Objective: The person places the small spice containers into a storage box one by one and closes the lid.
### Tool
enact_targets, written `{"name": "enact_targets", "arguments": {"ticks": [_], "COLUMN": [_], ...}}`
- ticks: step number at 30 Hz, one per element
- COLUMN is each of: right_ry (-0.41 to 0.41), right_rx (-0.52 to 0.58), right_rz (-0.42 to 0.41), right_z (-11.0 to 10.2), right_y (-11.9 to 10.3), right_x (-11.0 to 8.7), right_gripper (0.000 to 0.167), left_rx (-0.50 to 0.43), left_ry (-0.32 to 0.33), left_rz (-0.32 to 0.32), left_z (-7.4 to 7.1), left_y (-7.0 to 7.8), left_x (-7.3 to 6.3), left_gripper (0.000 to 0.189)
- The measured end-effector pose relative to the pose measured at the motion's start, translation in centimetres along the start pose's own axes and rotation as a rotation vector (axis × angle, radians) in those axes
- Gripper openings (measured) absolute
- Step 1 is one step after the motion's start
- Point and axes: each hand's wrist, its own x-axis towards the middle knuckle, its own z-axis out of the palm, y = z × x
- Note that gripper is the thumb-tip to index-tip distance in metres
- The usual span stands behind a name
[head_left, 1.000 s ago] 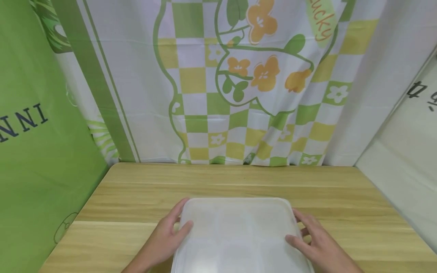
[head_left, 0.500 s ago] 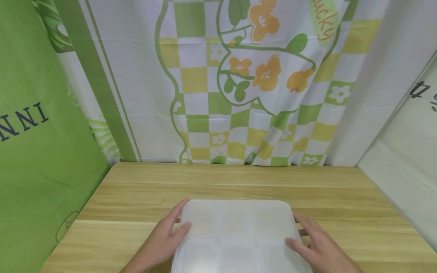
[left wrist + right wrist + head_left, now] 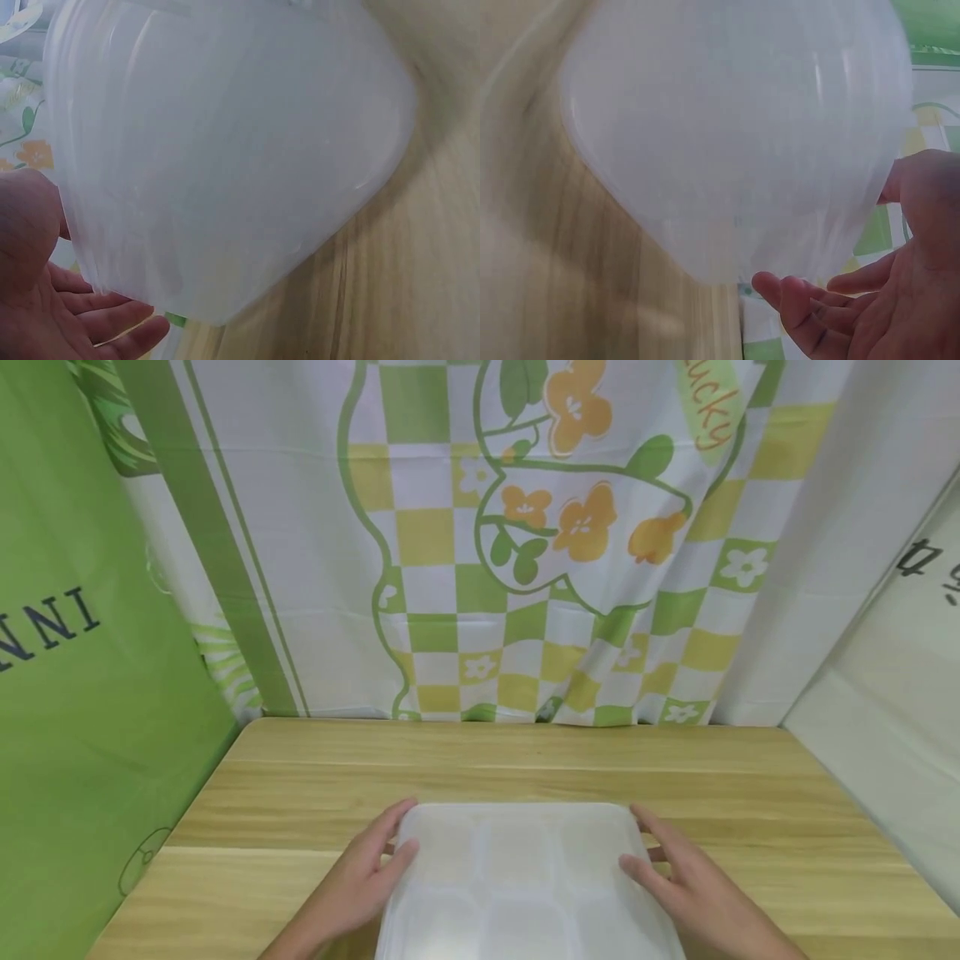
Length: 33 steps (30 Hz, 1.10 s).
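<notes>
A translucent white plastic storage box [image 3: 525, 860] with rounded corners sits low in the head view, cut off by the bottom edge. Faint compartment dividers show through its top. My left hand [image 3: 367, 872] grips the left side, thumb over the top edge and fingers along the outer wall. On the opposite side my right hand [image 3: 678, 881] holds it the same way. In the left wrist view the box's smooth wall [image 3: 240, 150] fills the middle, with the left hand [image 3: 67, 292] at its rim. The right hand [image 3: 885, 277] shows similarly beside the box [image 3: 735, 142] in the right wrist view.
Under the box is a light wood-grain table [image 3: 525, 752]. Behind it hangs a checked, flowered curtain [image 3: 555, 635]. Green cloth [image 3: 97, 735] borders the left, and pale cloth [image 3: 892, 735] with dark characters borders the right.
The box's far edge has shifted slightly toward me, and its dividers show more clearly. My right hand has slid a little left and farther along its side. The left hand has barely moved.
</notes>
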Motion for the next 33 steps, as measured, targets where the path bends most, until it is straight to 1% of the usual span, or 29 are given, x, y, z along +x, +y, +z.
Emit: {"name": "enact_targets", "arguments": {"ticks": [3, 5, 7, 10, 13, 15, 18, 23, 26, 30, 33], "right_ry": [0.005, 0.012, 0.010, 0.002, -0.009, -0.004, 0.014, 0.108, 0.166, 0.207, 0.205], "right_rx": [0.005, 0.024, 0.082, 0.183, 0.262, 0.276, 0.240, 0.036, -0.054, -0.078, -0.060], "right_rz": [-0.005, -0.021, -0.037, -0.043, -0.056, -0.072, -0.100, -0.140, -0.166, -0.192, -0.181], "right_z": [-0.2, -0.3, -0.4, -0.6, -0.7, -0.6, -0.3, 0.1, 0.4, 0.9, 1.0], "right_y": [-0.1, 0.1, 0.5, 1.2, 1.7, 1.9, 2.0, 1.8, 1.8, 1.8, 1.7], "right_x": [0.9, 1.5, 2.1, 2.7, 3.2, 3.4, 3.5, 3.6, 3.8, 3.9, 3.7], "right_gripper": [0.073, 0.070, 0.066, 0.061, 0.057, 0.054, 0.051, 0.044, 0.038, 0.030, 0.029], "left_rx": [-0.034, -0.079, -0.124, -0.157, -0.171, -0.182, -0.194, -0.199, -0.210, -0.235, -0.247], "left_ry": [0.006, 0.011, 0.014, 0.026, 0.031, 0.031, 0.033, 0.036, 0.021, 0.006, 0.002], "left_rz": [0.024, 0.023, 0.010, -0.008, 0.010, 0.026, 0.026, 0.012, 0.007, 0.000, -0.003], "left_z": [0.0, 0.1, 0.2, 0.3, 0.5, 0.6, 0.6, 0.7, 0.7, 0.8, 0.8], "left_y": [-0.1, -0.3, -0.4, -0.7, -0.8, -0.8, -0.8, -0.6, -0.7, -0.9, -1.0], "left_x": [0.7, 1.2, 1.6, 2.1, 2.4, 2.5, 2.5, 2.6, 2.7, 2.7, 2.6], "left_gripper": [0.044, 0.039, 0.036, 0.035, 0.035, 0.036, 0.036, 0.034, 0.033, 0.033, 0.033]}}
